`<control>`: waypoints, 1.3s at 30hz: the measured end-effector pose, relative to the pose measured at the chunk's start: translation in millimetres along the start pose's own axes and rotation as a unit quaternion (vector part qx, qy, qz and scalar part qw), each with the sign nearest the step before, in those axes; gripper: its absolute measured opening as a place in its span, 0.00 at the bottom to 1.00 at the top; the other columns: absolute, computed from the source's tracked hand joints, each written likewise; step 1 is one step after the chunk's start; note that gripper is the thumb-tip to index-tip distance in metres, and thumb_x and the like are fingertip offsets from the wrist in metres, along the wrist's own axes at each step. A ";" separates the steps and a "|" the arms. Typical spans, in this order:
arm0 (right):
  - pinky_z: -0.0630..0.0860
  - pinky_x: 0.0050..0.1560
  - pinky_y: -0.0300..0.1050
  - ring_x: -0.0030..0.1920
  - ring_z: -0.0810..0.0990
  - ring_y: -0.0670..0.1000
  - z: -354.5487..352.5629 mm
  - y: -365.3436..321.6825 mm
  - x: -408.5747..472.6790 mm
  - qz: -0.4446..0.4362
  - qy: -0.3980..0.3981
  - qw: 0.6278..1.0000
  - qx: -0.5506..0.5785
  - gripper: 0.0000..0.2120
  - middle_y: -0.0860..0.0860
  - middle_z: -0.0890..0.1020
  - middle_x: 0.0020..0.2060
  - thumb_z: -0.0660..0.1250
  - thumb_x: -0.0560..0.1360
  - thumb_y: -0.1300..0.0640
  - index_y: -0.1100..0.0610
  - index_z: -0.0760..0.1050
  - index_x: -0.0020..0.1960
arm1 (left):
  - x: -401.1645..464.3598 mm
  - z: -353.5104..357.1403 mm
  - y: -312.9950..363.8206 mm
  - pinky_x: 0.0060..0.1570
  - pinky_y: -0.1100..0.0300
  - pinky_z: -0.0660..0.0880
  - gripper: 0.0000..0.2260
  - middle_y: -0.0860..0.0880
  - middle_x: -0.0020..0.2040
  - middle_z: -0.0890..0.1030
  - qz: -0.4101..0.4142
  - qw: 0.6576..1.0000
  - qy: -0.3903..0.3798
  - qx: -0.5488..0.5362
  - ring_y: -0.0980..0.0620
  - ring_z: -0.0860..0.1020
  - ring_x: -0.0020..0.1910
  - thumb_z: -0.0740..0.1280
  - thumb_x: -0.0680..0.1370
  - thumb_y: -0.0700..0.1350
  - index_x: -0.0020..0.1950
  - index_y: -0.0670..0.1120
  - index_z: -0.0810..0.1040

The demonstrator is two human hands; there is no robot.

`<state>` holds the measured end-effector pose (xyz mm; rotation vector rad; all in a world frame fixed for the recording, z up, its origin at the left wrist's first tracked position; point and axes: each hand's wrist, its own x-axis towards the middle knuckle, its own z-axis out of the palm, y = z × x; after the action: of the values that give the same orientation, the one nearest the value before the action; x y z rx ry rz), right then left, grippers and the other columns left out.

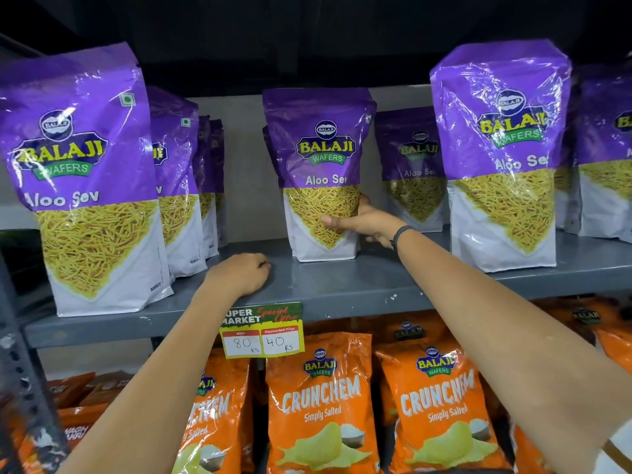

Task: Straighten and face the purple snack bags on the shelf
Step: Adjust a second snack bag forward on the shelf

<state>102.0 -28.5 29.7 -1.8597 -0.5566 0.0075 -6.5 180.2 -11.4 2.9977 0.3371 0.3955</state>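
Purple and white Aloo Sev snack bags stand upright on a grey metal shelf (342, 285). My right hand (366, 222) grips the lower right side of the middle bag (319, 159), which faces forward and stands set back from the shelf's front edge. My left hand (241, 273) rests fingers curled on the bare shelf, left of that bag, holding nothing. A large bag (78, 172) stands at the front left with more bags (178, 172) lined up behind it. Another large bag (499, 152) stands at the front right, and a bag (413, 165) sits deeper behind my right hand.
A price tag (263, 331) hangs from the shelf's front edge under my left hand. Orange Crunchem bags (318, 405) fill the shelf below. A perforated metal upright (20, 371) runs down the left side. At the far right edge stands another purple bag (605, 148).
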 end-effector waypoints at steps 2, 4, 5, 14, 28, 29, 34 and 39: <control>0.62 0.62 0.45 0.72 0.63 0.54 -1.8 0.5 -2.4 -0.002 -0.002 1.000 -0.004 0.44 0.52 0.64 0.73 0.71 0.70 0.51 0.56 0.46 0.75 | 0.3 -0.3 0.4 0.67 0.47 0.70 0.20 0.43 0.72 0.72 0.001 1.000 -0.001 -0.001 0.43 0.71 0.69 0.52 0.81 0.51 0.71 0.48 0.69; 0.61 0.65 0.49 0.72 0.63 0.54 -3.7 0.5 -5.6 -0.002 -0.008 1.000 -0.010 0.44 0.52 0.64 0.73 0.71 0.71 0.49 0.55 0.47 0.75 | 0.6 -0.3 0.6 0.67 0.47 0.70 0.20 0.43 0.71 0.72 0.003 1.000 -0.001 -0.001 0.43 0.71 0.68 0.52 0.81 0.51 0.71 0.48 0.69; 0.61 0.67 0.52 0.72 0.63 0.54 -5.0 0.7 -7.1 -0.001 -0.011 1.000 -0.012 0.43 0.51 0.64 0.72 0.71 0.70 0.49 0.55 0.48 0.75 | 0.9 -0.1 0.4 0.67 0.47 0.70 0.20 0.43 0.71 0.72 0.004 1.000 -0.001 0.000 0.43 0.71 0.68 0.52 0.81 0.51 0.71 0.48 0.69; 0.65 0.39 0.32 0.61 0.68 0.46 -9.5 5.5 -22.5 -0.032 -0.019 0.999 0.016 0.39 0.49 0.69 0.69 0.70 0.72 0.52 0.55 0.51 0.75 | 2.8 1.0 -0.9 0.65 0.46 0.71 0.20 0.43 0.69 0.74 0.007 1.000 0.002 -0.005 0.42 0.73 0.66 0.52 0.81 0.51 0.69 0.48 0.71; 0.58 0.69 0.65 0.74 0.53 0.62 55.9 -14.4 -47.9 -0.041 0.220 0.974 -0.045 0.63 0.59 0.51 0.75 0.74 0.58 0.35 0.47 0.34 0.76 | 3.6 2.2 -0.1 0.65 0.48 0.71 0.20 0.42 0.69 0.74 -0.003 1.000 0.004 -0.003 0.41 0.73 0.66 0.52 0.81 0.51 0.69 0.46 0.72; 0.59 0.68 0.67 0.74 0.52 0.62 61.8 -17.7 -46.9 -0.033 0.233 0.970 -0.066 0.63 0.59 0.50 0.75 0.74 0.58 0.34 0.46 0.33 0.75 | 3.8 1.8 0.4 0.65 0.48 0.71 0.20 0.42 0.69 0.74 -0.006 1.000 0.002 -0.003 0.41 0.73 0.66 0.52 0.81 0.51 0.69 0.46 0.71; 0.60 0.65 0.72 0.74 0.52 0.64 76.0 -23.0 -42.2 0.003 0.269 0.957 -0.108 0.64 0.61 0.47 0.75 0.76 0.58 0.37 0.47 0.33 0.75 | 3.3 2.1 -1.0 0.64 0.47 0.72 0.20 0.42 0.68 0.75 0.003 1.000 0.003 -0.006 0.42 0.73 0.65 0.52 0.81 0.51 0.68 0.46 0.72; 0.63 0.63 0.68 0.72 0.59 0.63 73.5 -19.1 -43.1 0.003 0.284 0.953 -0.104 0.61 0.59 0.54 0.73 0.76 0.59 0.39 0.47 0.37 0.76 | 4.4 3.8 -3.1 0.64 0.47 0.72 0.19 0.42 0.67 0.76 0.010 1.000 0.006 -0.014 0.42 0.74 0.64 0.53 0.81 0.51 0.67 0.46 0.73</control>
<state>36.6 25.6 8.9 -1.9486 -0.1504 -0.5854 -2.0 184.0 -14.3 2.9748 0.2993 0.4157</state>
